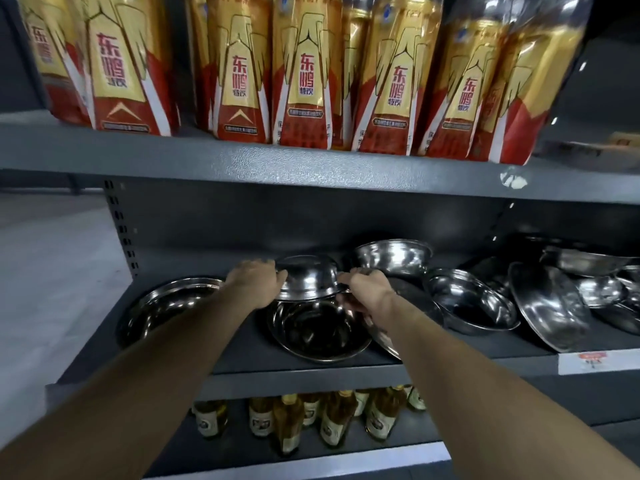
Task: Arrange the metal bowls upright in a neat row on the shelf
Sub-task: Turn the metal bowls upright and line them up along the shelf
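Several shiny metal bowls lie on the middle grey shelf. An upside-down bowl is held between my left hand on its left rim and my right hand on its right rim, just above an upright bowl. Another upright bowl stands at the far left. A bowl stands upright at the back, and one sits tilted to the right. Further right a bowl leans on its edge among others stacked loosely.
The upper shelf carries large gold and red drink packs overhanging the bowls. Glass bottles stand on the shelf below. A white price label is on the shelf edge at the right. Pale floor lies to the left.
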### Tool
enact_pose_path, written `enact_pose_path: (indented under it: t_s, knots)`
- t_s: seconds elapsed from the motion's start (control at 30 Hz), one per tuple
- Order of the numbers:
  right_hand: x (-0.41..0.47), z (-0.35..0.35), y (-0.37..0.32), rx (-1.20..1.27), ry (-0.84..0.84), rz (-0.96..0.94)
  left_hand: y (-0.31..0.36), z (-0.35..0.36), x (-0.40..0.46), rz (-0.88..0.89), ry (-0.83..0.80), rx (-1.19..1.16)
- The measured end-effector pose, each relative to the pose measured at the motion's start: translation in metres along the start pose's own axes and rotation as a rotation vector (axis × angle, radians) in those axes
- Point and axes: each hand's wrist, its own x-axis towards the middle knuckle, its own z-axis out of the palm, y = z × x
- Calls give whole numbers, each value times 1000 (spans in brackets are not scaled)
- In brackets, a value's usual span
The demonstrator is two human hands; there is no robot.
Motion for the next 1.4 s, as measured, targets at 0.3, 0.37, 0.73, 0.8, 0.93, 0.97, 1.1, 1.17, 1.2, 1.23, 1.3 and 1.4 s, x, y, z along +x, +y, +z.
enact_pose_path:
  t_s: [0.3,0.37,0.73,0.8,0.93,0.97,1.1,1.17,1.2,1.23,1.3,1.4]
  knots:
    - [35,13,6,-109,-69,13,22,22,26,-276,-35,-191]
    - [37,14,5,-153,-33,15,24,24,28,-322,-62,-299]
    - [26,20,6,-274,100,-189,29,5,11,-357,32,-495]
    - [18,23,5,-290,114,-244,25,-4,6,-359,107,-520]
    - [1,31,7,-274,105,-408,18,-18,-8,-342,366,-718]
    - [-4,34,8,-275,108,-444,17,-21,-14,-334,434,-791]
    - [-19,43,12,-227,144,-464,10,-34,-28,-356,603,-1062]
    - [-28,47,12,-121,184,-452,2,-38,-33,-403,597,-1182]
    - [-31,49,11,-35,205,-435,-2,-40,-35,-429,572,-1221]
    - [-34,51,10,59,230,-409,-7,-39,-36,-448,546,-1240]
    - [-40,54,8,205,296,-342,-13,-38,-38,-443,498,-1254]
    - [-43,56,7,336,323,-245,-20,-35,-42,-392,438,-1253]
